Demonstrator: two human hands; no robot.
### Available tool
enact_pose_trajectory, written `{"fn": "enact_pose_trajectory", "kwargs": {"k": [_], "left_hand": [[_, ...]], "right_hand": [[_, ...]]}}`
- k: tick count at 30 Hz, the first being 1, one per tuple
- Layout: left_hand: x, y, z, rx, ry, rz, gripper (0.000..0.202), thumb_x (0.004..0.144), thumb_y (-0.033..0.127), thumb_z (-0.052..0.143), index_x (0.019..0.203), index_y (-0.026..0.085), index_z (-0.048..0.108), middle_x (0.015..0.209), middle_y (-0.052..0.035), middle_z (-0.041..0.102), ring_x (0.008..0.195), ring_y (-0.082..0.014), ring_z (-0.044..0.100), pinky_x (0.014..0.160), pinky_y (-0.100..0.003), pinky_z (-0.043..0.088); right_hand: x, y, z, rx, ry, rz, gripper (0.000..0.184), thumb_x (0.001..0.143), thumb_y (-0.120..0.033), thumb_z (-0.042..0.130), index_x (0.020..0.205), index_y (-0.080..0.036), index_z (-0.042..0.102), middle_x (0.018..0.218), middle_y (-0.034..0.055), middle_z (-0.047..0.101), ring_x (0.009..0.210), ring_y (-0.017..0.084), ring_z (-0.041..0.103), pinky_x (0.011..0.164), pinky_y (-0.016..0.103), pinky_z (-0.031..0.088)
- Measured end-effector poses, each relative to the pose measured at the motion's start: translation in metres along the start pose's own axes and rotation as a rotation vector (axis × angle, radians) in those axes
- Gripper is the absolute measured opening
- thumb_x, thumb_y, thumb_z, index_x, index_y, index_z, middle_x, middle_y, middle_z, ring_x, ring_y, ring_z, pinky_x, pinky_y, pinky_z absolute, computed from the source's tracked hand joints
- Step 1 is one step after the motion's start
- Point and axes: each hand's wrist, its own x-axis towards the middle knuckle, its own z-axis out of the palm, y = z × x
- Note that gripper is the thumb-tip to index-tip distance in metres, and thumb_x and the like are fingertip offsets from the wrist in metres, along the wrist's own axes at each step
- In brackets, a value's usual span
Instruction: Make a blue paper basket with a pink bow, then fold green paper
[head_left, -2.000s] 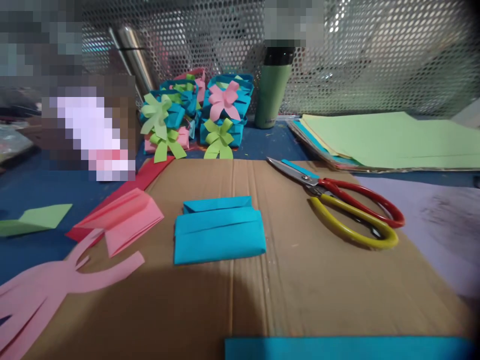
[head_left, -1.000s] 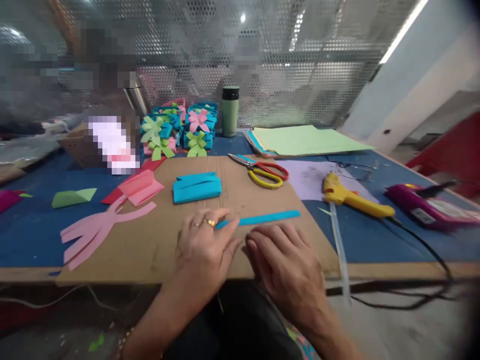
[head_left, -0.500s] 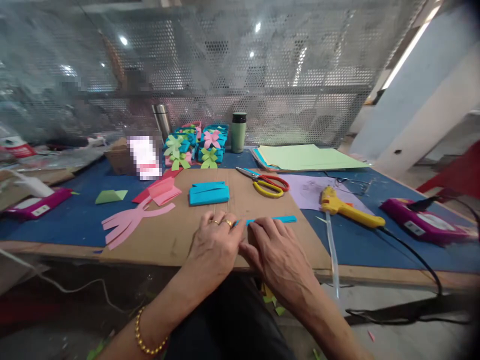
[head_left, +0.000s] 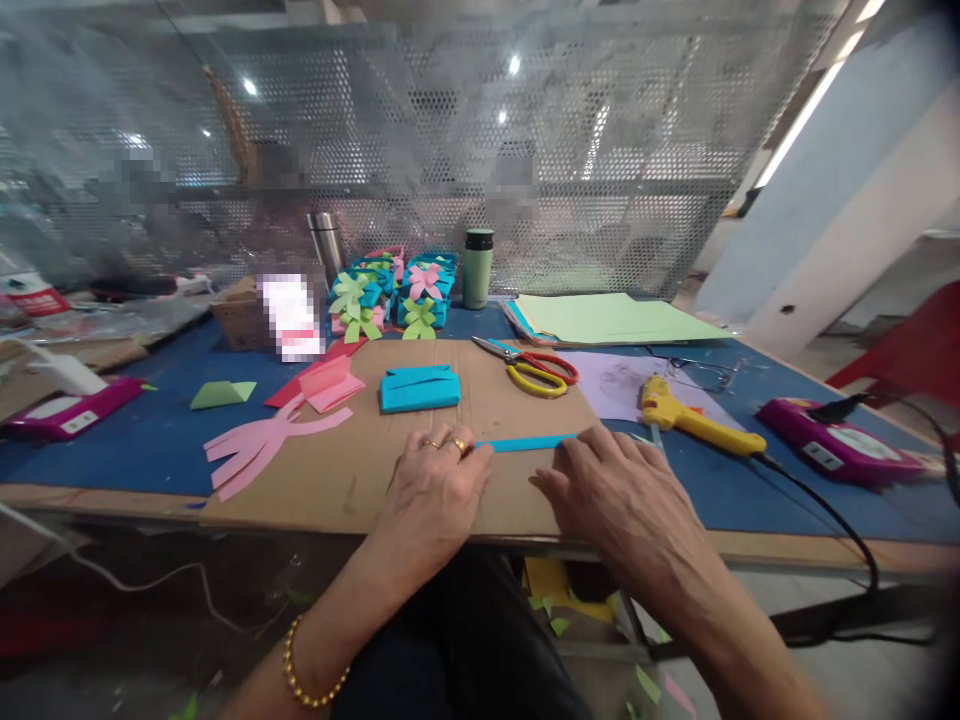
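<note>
A grey perforated metal screen (head_left: 405, 130) stood behind a blue tabletop (head_left: 165, 450), on which a flat brown cardboard sheet (head_left: 322, 480) lay beneath both hands. The narrow blue paper strip (head_left: 525, 444) ran across the cardboard between the left hand (head_left: 439, 490) and the right hand (head_left: 619, 490). The left thumb and forefinger were close together at its left end; the right fingers lay over its right end, the thumb apart. Whether either hand clamped the strip or merely pressed it could not be told, the undersides being hidden. Just beyond the left hand lay a folded blue paper packet (head_left: 420, 390); farther beyond the strip, metal scissors with red and yellow handles (head_left: 540, 392). A branching pink paper cutout (head_left: 270, 435) lay left of the left hand, and a yellow plastic glue gun (head_left: 660, 402) beyond the right.
</note>
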Motion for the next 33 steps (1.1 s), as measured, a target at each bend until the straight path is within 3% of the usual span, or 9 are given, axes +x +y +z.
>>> {"fn": "enact_pose_trajectory", "kwargs": {"k": [5,9,13,16,23,27,30,33], "left_hand": [[0.000,-0.001,-0.003,-0.032,-0.041,-0.016,0.027,0.103,0.023,0.046,0.121,0.022,0.066,0.110,-0.0062,0.065,0.102,-0.0269,0.056,0.085,-0.045,0.040],[-0.001,-0.002,-0.005,-0.031,-0.040,-0.026,0.028,0.103,0.025,0.045,0.121,0.021,0.066,0.113,-0.0074,0.064,0.105,-0.0280,0.055,0.087,-0.046,0.041],[-0.001,-0.002,-0.004,-0.028,-0.041,-0.030,0.027,0.103,0.025,0.046,0.121,0.022,0.066,0.111,-0.0076,0.063,0.102,-0.0273,0.056,0.083,-0.045,0.042],[-0.001,-0.001,-0.003,-0.027,-0.042,-0.022,0.029,0.104,0.026,0.043,0.119,0.022,0.067,0.106,-0.0074,0.064,0.098,-0.0263,0.056,0.083,-0.045,0.043],[-0.001,0.000,-0.010,-0.061,-0.043,0.035,0.030,0.104,0.024,0.043,0.118,0.017,0.069,0.103,-0.0085,0.067,0.095,-0.0255,0.058,0.085,-0.044,0.046],[0.021,-0.031,-0.034,-0.242,-0.086,0.045,0.023,0.102,0.026,0.052,0.117,0.024,0.070,0.108,-0.0035,0.069,0.099,-0.0218,0.061,0.086,-0.037,0.048],[0.059,-0.072,-0.048,-0.095,-0.037,-0.102,0.031,0.102,0.027,0.045,0.100,0.020,0.074,0.101,-0.0069,0.070,0.098,-0.0239,0.061,0.087,-0.038,0.045],[0.095,-0.107,-0.045,-0.008,-0.198,-0.165,0.034,0.098,0.031,0.048,0.078,0.018,0.072,0.083,-0.0072,0.068,0.080,-0.0223,0.059,0.075,-0.035,0.042]], "right_hand": [[0.004,-0.009,-0.002,0.009,0.009,0.026,0.023,0.098,-0.042,0.059,0.090,-0.020,0.064,0.092,0.0093,0.064,0.090,0.029,0.058,0.081,0.040,0.037],[0.006,-0.012,0.002,0.010,-0.051,0.031,0.027,0.101,-0.043,0.053,0.091,-0.020,0.063,0.092,0.0091,0.064,0.094,0.030,0.060,0.086,0.042,0.038],[0.007,-0.014,0.001,-0.049,0.048,0.154,0.027,0.096,-0.045,0.060,0.087,-0.020,0.063,0.088,0.0108,0.064,0.088,0.033,0.058,0.081,0.043,0.038],[0.012,-0.025,0.000,0.089,0.126,0.042,0.019,0.098,-0.038,0.059,0.092,-0.021,0.064,0.093,0.0088,0.064,0.090,0.030,0.056,0.083,0.041,0.037],[0.018,-0.037,0.015,0.288,0.160,-0.037,0.031,0.105,-0.036,0.043,0.088,-0.022,0.064,0.089,0.0066,0.062,0.085,0.027,0.051,0.080,0.041,0.033],[0.015,-0.034,0.019,0.386,0.141,-0.003,0.028,0.104,-0.035,0.043,0.092,-0.021,0.064,0.093,0.0077,0.061,0.090,0.027,0.051,0.083,0.042,0.034],[0.014,-0.035,0.018,0.441,0.136,0.023,0.026,0.104,-0.035,0.044,0.095,-0.020,0.064,0.096,0.0082,0.061,0.092,0.027,0.052,0.085,0.044,0.035],[0.013,-0.035,0.017,0.479,0.164,0.029,0.024,0.104,-0.033,0.045,0.100,-0.019,0.064,0.099,0.0091,0.061,0.093,0.027,0.052,0.085,0.044,0.037]]}}
